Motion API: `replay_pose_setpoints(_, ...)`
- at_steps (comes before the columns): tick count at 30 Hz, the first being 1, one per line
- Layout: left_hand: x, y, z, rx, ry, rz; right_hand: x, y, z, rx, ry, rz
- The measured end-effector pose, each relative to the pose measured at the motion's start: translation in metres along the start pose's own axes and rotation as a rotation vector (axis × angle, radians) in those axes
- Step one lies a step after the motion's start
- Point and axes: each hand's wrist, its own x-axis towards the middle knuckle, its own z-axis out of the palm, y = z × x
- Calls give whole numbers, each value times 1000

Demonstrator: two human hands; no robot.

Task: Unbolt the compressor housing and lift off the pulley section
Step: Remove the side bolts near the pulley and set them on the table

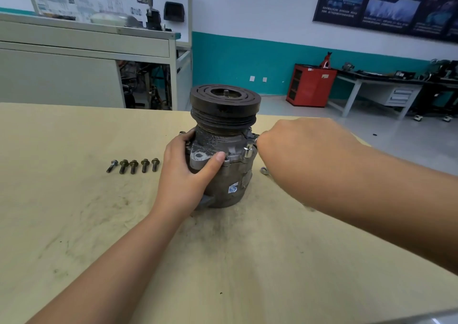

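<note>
Pale, oil-smudged wood forms the tabletop (74, 224), and on it, near the middle, the air-conditioning compressor (228, 187) stands upright on its end. Its dark grooved pulley (224, 105) sits on top, with the shaft stub pointing up from the centre.

The left hand (183, 175) grasps the grey housing from the left side, fingers wrapped round the back and thumb laid across the front, just under the mounting ear (202, 156).

The right hand (297, 145) reaches in from the right with its fingers curled at the rim of the housing flange. It is beside a silver bolt (248, 150) that stands proud of the flange. The back of the hand hides the fingertips, so I cannot tell whether they pinch anything.

Five loose bolts (133, 166) lie in a tidy row on the table, left of the compressor. A small nut (264, 170) lies just to its right, below the right wrist.

Across the room a red cabinet (311, 86) stands against the teal-banded wall.
</note>
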Motion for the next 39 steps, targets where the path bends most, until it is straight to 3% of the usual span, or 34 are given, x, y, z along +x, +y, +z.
replay_pose_setpoints(6,-1,-2,-2,53,9,16,3,3,-11,-256,-13,34)
replay_pose_setpoints(10,0,0,-4,50,7,24,3,21,-1,-296,35,24)
replay_pose_setpoints(18,13,-7,-16,-69,-120,-2,21,73,35,-148,88,-164)
replay_pose_setpoints(24,14,-5,-19,-98,-139,-13,66,93,64,-38,245,-225)
replay_pose_setpoints(31,20,-10,-23,-169,-216,-18,59,81,79,288,522,-295)
replay_pose_setpoints(36,26,-20,-23,-344,-267,-84,45,72,70,515,596,-251)
replay_pose_setpoints(39,26,-21,-22,-390,-287,-114,37,62,59,854,601,-216)
